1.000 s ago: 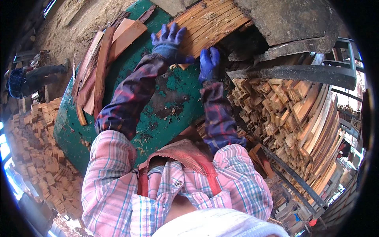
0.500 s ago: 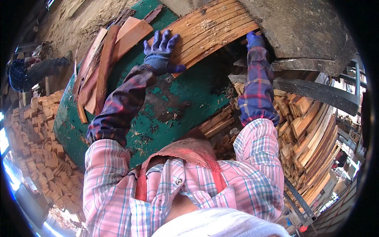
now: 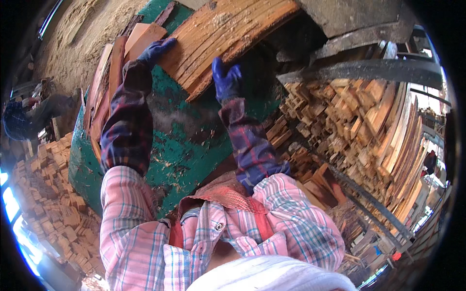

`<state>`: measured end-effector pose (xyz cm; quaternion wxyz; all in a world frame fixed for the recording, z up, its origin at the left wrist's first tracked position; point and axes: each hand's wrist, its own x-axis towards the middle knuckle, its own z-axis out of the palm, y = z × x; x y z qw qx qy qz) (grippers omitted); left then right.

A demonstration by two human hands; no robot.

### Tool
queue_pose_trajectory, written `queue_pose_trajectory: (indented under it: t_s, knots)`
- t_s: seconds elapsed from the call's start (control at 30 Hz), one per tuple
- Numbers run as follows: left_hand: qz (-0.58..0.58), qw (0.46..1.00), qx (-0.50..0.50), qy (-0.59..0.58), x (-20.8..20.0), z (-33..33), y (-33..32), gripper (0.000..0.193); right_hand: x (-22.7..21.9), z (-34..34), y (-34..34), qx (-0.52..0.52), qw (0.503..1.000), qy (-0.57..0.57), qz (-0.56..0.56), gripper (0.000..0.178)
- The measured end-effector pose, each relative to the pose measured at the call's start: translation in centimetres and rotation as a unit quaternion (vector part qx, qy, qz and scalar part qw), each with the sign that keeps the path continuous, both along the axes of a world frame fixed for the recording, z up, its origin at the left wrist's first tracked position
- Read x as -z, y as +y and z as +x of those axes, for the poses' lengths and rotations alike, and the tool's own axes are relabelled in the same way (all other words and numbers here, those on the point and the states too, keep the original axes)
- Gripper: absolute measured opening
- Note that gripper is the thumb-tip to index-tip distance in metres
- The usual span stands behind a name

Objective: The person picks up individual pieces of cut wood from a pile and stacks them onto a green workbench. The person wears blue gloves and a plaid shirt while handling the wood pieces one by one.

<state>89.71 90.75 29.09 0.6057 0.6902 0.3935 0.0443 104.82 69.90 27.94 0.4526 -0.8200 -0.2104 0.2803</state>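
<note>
A bundle of long sawn wooden boards (image 3: 223, 36), sprinkled with sawdust, lies side by side across the far part of a worn green metal table (image 3: 179, 150). My left hand (image 3: 156, 51), in a blue-purple glove, rests against the boards' left end, its fingers stretched out toward them; part of the hand is hidden by the sleeve. Just off the boards' near edge is my right hand (image 3: 226, 80), gloved alike, its fingers apart and holding nothing. Whether its fingertips touch the nearest board I cannot tell.
Loose slabs and offcuts (image 3: 116, 68) lie on the table's left. Stacked cut wood (image 3: 48, 189) stands at lower left, with another large stack (image 3: 349, 111) to the right. A dark metal bar (image 3: 364, 71) crosses at right. A person (image 3: 24, 116) is at far left.
My right hand has come left from the boards' far right to their near edge. My left hand has shifted from their top to their left end. The boards have swung and moved left.
</note>
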Motion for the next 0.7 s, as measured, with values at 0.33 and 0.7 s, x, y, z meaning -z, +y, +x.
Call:
queue_pose_trajectory:
  t_s: [0.33,0.7]
  knots:
    - [0.053,0.985,-0.157,-0.043,4.0,-15.4,-19.5,0.052,-1.3,-11.1,-11.5,0.083,0.958,0.186,0.204,0.079]
    - [-0.136,0.973,-0.157,-0.097,-1.0,-28.6,-31.7,0.046,-6.0,-12.6,-26.9,-0.066,0.888,0.321,0.323,0.069]
